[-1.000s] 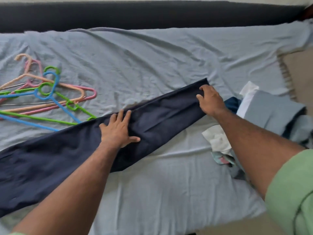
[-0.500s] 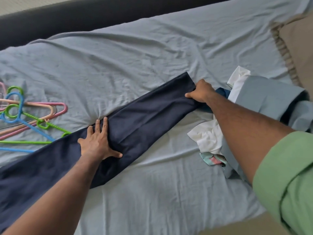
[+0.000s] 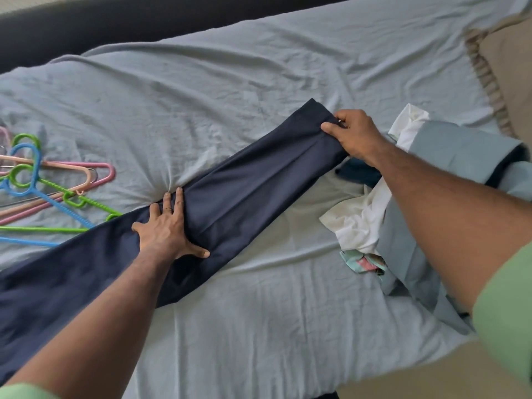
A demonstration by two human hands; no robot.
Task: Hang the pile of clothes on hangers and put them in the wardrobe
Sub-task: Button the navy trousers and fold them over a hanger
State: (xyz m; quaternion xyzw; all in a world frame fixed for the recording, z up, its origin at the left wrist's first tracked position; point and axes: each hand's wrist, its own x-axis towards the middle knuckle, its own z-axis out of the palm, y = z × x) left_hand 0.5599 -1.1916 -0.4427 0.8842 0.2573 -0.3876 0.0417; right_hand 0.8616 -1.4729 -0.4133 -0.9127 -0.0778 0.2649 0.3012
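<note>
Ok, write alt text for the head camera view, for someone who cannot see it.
A person lays folded navy trousers across a pale blue bedsheet, the left hand pressing flat on the middle and the right hand gripping the far end. Coloured plastic hangers lie to the left; a pile of clothes sits to the right.

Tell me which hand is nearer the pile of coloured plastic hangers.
Left. The left hand presses the navy trousers just right of the coloured plastic hangers; the right hand grips their far end.

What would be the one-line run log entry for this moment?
stage: smoothing navy trousers on bed | left hand: pressing flat | right hand: pinching hem | hangers: untouched
</note>
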